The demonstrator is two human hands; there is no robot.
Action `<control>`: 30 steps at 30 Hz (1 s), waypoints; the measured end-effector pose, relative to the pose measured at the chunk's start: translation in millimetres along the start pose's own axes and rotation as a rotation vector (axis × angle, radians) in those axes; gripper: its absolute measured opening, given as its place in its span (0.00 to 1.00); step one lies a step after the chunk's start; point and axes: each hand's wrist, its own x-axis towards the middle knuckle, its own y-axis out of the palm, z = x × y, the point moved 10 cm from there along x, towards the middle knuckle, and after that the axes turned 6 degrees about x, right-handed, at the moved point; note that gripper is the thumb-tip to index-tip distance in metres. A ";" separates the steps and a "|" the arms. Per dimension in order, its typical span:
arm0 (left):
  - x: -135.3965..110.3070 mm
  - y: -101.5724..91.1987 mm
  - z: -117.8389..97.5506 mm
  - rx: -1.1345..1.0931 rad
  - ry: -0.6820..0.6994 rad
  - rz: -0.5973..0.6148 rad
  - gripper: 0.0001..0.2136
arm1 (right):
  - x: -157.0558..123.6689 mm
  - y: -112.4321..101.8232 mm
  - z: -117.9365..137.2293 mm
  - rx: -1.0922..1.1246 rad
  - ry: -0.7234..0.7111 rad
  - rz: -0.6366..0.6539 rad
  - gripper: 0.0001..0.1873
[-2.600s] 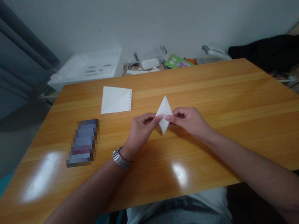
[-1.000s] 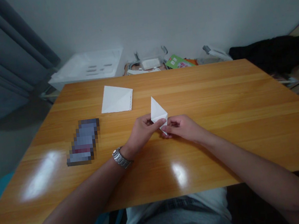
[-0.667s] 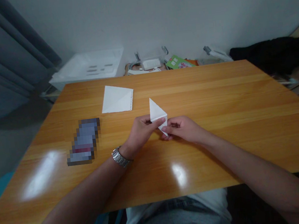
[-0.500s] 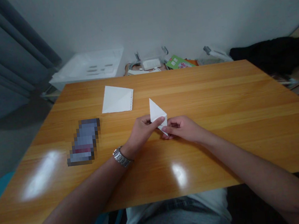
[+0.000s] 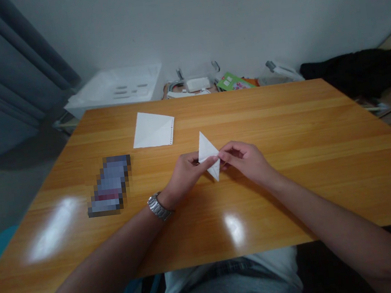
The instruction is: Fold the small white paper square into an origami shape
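Observation:
A small piece of folded white paper (image 5: 206, 148), pointed at its top and bottom, is held just over the wooden table. My left hand (image 5: 189, 171) grips it from the left, thumb across its front and fingers behind. At its right corner, my right hand (image 5: 244, 156) pinches the edge between thumb and fingers. The fingers behind the paper are partly hidden. A silver watch (image 5: 159, 206) is on my left wrist. Beyond my left hand, a white sheet of paper (image 5: 153, 129) with a perforated right edge lies flat.
On the table (image 5: 309, 152) to the left lies a pixelated phone-shaped object (image 5: 111, 184). Behind the far edge are a white tray (image 5: 132, 85), a green booklet (image 5: 234, 82) and a dark cloth (image 5: 352, 70). A grey curtain (image 5: 6, 69) hangs at the left.
My right hand has shifted from the paper's lower tip up to its right corner. The folded paper has moved slightly right and down, and its lower point now shows.

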 end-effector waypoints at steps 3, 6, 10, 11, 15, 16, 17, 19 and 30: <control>2.4 -3.3 5.3 -0.029 -0.014 -0.031 0.17 | 0.7 -6.8 2.3 0.020 -0.020 -0.061 0.17; 3.6 -6.1 4.0 -0.042 0.007 -0.055 0.17 | 1.3 -14.3 2.0 0.047 -0.026 -0.124 0.17; 2.7 -7.6 2.3 -0.058 0.018 -0.076 0.17 | 2.5 -16.6 3.1 -0.001 -0.052 -0.134 0.17; 2.4 -7.2 2.4 -0.060 0.017 -0.074 0.17 | 2.7 -16.6 3.6 -0.011 -0.058 -0.134 0.17; 1.9 -6.7 1.6 -0.055 0.018 -0.065 0.17 | 2.8 -15.9 3.3 -0.023 -0.048 -0.136 0.17; 1.8 -7.5 0.9 -0.050 0.022 -0.069 0.17 | 2.7 -15.8 2.7 -0.017 -0.042 -0.137 0.18; 1.8 -8.3 0.3 -0.043 0.025 -0.074 0.17 | 2.8 -15.5 1.7 -0.008 -0.036 -0.136 0.18; 1.9 -9.3 0.3 -0.026 0.024 -0.076 0.17 | 3.4 -14.0 -1.6 0.013 -0.023 -0.120 0.18; 9.8 -12.6 22.4 0.286 -0.040 -0.009 0.20 | 4.9 -10.8 -4.3 -0.308 -0.163 -0.002 0.11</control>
